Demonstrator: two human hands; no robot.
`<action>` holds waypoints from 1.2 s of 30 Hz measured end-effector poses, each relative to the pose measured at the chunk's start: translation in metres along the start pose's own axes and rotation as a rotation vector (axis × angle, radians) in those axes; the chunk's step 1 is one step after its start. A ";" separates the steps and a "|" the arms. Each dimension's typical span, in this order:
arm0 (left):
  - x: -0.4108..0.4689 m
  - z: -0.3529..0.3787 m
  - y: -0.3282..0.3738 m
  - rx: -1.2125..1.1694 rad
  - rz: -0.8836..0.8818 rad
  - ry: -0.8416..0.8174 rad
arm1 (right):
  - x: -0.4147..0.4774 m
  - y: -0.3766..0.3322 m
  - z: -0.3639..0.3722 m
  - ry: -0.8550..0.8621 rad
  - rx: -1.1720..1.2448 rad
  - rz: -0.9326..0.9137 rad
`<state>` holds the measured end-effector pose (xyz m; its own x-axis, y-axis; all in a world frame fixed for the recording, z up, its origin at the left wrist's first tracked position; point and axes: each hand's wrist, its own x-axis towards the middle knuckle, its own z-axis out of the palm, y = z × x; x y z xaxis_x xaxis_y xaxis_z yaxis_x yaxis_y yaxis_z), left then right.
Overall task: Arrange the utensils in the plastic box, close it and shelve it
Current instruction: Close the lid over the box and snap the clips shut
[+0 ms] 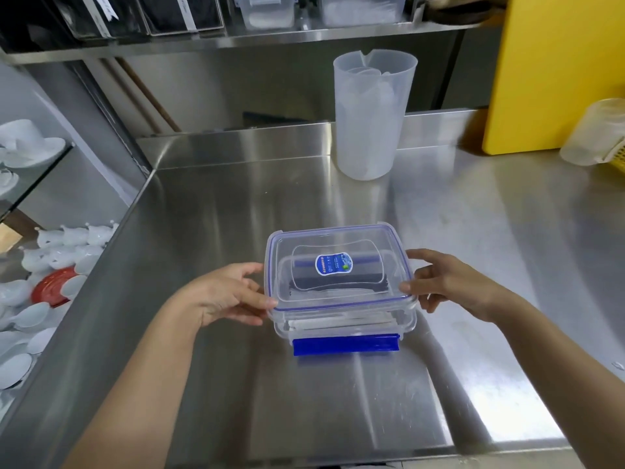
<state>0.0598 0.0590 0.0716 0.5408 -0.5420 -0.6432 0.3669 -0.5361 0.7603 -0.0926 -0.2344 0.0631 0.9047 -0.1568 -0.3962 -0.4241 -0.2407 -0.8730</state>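
Observation:
A clear plastic box [341, 324] sits on the steel counter in front of me, with utensils dimly visible inside. Its clear lid [338, 289] with a blue seal and a blue sticker lies on top. A blue latch flap [345, 345] sticks out at the near side, unclipped. My left hand [226, 296] holds the lid's left edge, thumb on the near left corner. My right hand [446, 282] holds the right edge, thumb on the near right corner.
A tall translucent pitcher [370, 116] stands behind the box. A yellow board [554, 72] and a yellow basket [615, 160] are at the right. A steel shelf [236, 40] above holds clear bins. White dishes [37, 265] lie left of the counter.

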 end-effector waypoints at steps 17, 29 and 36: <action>0.007 0.026 -0.040 -0.040 0.019 0.189 | -0.014 0.020 0.022 0.129 -0.131 0.004; 0.002 0.051 -0.044 -0.097 0.065 0.348 | -0.016 0.030 0.028 0.157 -0.187 0.019; 0.000 0.053 -0.047 -0.258 0.044 0.307 | -0.018 0.031 0.032 0.171 -0.117 0.027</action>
<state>0.0027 0.0502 0.0316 0.7466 -0.3217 -0.5823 0.4952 -0.3159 0.8093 -0.1209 -0.2081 0.0346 0.8769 -0.3230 -0.3560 -0.4589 -0.3420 -0.8200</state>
